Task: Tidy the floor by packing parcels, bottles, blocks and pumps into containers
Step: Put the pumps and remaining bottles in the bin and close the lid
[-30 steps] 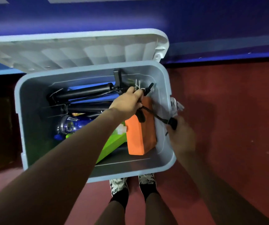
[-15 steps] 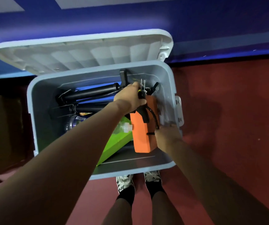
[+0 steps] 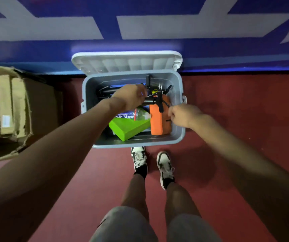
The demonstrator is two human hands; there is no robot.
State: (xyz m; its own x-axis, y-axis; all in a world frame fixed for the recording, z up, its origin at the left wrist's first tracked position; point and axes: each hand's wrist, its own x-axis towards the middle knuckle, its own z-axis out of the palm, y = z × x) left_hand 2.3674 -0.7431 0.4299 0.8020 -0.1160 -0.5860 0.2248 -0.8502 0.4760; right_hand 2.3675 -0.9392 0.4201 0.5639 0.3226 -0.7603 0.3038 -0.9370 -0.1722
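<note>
A grey plastic bin (image 3: 133,144) stands open on the floor, its white lid (image 3: 126,64) leaning back against the wall. Inside lie black pumps (image 3: 158,100), an orange block (image 3: 156,122), a green block (image 3: 128,127) and a clear bottle (image 3: 141,114). My left hand (image 3: 131,96) reaches over the bin, its fingers curled at the barrel of the top pump. My right hand (image 3: 183,116) hovers at the bin's right rim, fingers curled, pinching that pump's thin black hose (image 3: 166,104) over the orange block.
An open cardboard box (image 3: 5,105) holding brown parcels stands on the left by the wall. The blue and white wall (image 3: 227,49) runs right behind the bin. My feet (image 3: 151,163) stand on the red floor in front of the bin.
The view has risen and pulled back from the bin. My left hand slid from the pump's handle to its barrel. My right hand brought the hose in over the orange block.
</note>
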